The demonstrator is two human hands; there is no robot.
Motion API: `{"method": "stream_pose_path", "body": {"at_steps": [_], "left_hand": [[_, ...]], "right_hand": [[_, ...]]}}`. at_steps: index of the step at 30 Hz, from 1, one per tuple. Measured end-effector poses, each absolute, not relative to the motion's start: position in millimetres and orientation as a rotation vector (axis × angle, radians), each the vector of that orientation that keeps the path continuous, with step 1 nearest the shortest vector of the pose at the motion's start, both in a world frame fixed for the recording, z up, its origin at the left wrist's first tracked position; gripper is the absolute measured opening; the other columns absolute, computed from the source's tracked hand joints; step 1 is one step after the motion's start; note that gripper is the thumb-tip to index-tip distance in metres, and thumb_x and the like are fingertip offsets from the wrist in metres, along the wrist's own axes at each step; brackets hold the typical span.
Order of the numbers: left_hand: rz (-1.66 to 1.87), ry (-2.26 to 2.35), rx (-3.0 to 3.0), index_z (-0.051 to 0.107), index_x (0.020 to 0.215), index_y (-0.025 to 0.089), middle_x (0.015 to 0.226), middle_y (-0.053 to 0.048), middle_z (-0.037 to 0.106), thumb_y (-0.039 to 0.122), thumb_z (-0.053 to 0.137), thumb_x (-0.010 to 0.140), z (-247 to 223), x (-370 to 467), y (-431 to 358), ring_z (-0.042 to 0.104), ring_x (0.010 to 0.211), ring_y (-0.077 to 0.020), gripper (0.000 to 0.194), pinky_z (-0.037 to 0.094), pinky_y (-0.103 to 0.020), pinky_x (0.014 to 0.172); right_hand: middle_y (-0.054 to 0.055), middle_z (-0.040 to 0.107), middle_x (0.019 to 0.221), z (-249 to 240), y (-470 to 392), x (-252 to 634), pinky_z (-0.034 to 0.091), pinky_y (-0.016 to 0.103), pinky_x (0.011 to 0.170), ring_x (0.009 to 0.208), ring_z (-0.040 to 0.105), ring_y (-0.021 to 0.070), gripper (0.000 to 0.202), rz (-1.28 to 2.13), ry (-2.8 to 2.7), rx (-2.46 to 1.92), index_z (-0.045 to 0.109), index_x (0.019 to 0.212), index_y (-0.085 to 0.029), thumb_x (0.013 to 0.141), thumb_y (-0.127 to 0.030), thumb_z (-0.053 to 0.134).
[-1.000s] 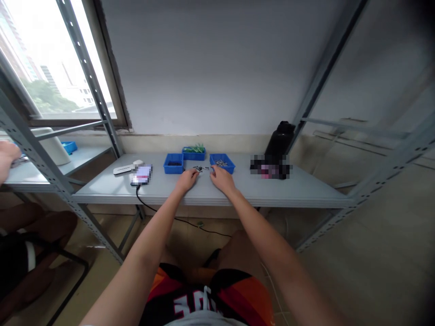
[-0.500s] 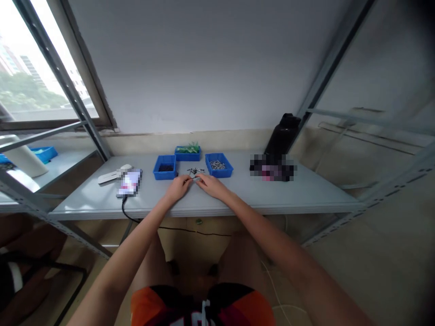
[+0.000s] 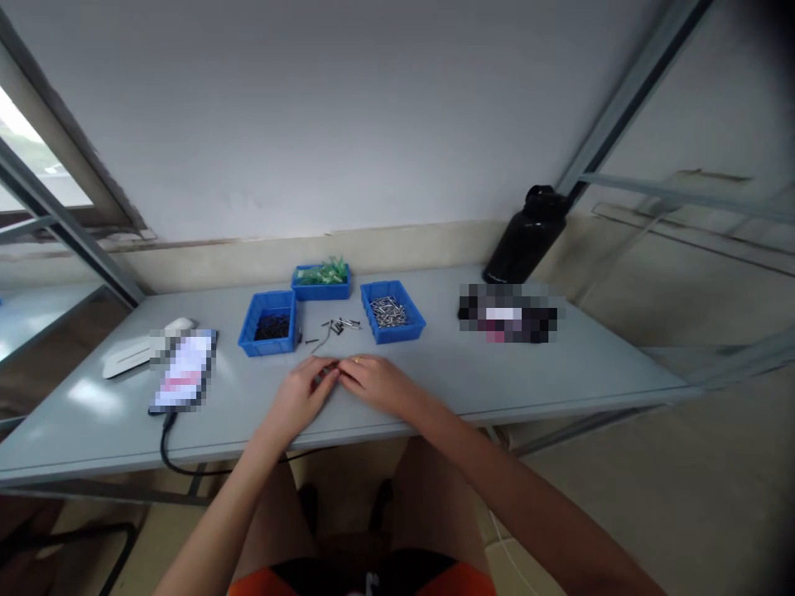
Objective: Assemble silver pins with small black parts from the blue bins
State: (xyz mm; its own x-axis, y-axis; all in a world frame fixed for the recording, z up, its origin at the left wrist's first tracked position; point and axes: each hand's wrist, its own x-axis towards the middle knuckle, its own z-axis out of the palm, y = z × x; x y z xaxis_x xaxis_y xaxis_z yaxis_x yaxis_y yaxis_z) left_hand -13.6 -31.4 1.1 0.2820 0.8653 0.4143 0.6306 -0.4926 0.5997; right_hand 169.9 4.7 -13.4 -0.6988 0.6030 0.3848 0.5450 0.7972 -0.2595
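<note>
My left hand [image 3: 301, 392] and my right hand [image 3: 378, 384] meet at the fingertips close to the table's front edge. Their fingers are bent and pinched together; whatever they hold is too small or hidden to make out. Just beyond them lie several loose dark and silver screws [image 3: 337, 327]. To the left stands a blue bin [image 3: 267, 348] with black screws [image 3: 272, 326] inside. On the right, another blue bin [image 3: 401, 334] contains silver screws [image 3: 388, 312].
A third blue bin [image 3: 321, 292] at the back holds green plastic pieces [image 3: 327, 272]. A phone [image 3: 185, 368] with a cable lies left, beside a white object [image 3: 140, 352]. A black bottle [image 3: 527, 236] and a blurred dark item [image 3: 506, 314] are at right.
The camera view has shifted, and the table appears closer. Both hands remain together at the fingertips; the thin dark piece seen between them before is now hidden.
</note>
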Motion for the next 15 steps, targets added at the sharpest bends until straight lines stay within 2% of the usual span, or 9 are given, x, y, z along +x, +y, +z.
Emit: {"method": "stream_pose_path", "body": {"at_steps": [7,13,15], "left_hand": [[1.018,1.429,2.221,0.066,0.096,0.017,0.093,-0.007,0.072,0.025,0.048,0.093,-5.2,-15.7,-29.3,0.067,0.086,-0.0184,0.019,0.054,-0.031,0.081],[1.001,1.525,2.070,0.060,0.096,0.020,0.087,-0.003,0.072,0.030,0.045,0.095,-0.8,-14.8,-31.8,0.069,0.074,-0.0158,0.018,0.053,-0.025,0.067],[1.008,1.535,2.063,0.059,0.097,0.020,0.085,-0.002,0.072,0.031,0.044,0.095,0.2,-14.5,-32.2,0.068,0.070,-0.0153,0.018,0.052,-0.024,0.064]], "right_hand": [[0.006,0.069,0.085,-12.1,6.9,170.0,0.049,0.028,0.078,0.083,0.064,0.0162,0.020,0.179,-2.503,-0.802,0.062,0.087,-0.017,0.099,-0.024,0.047],[0.006,0.070,0.096,-6.9,3.6,172.3,0.051,0.029,0.082,0.090,0.066,0.0166,0.020,0.284,-2.312,-0.882,0.061,0.108,-0.019,0.099,-0.030,0.047],[0.006,0.070,0.097,-3.8,2.0,172.2,0.051,0.029,0.082,0.091,0.066,0.0166,0.021,0.288,-2.313,-0.835,0.061,0.110,-0.019,0.100,-0.029,0.046]]}}
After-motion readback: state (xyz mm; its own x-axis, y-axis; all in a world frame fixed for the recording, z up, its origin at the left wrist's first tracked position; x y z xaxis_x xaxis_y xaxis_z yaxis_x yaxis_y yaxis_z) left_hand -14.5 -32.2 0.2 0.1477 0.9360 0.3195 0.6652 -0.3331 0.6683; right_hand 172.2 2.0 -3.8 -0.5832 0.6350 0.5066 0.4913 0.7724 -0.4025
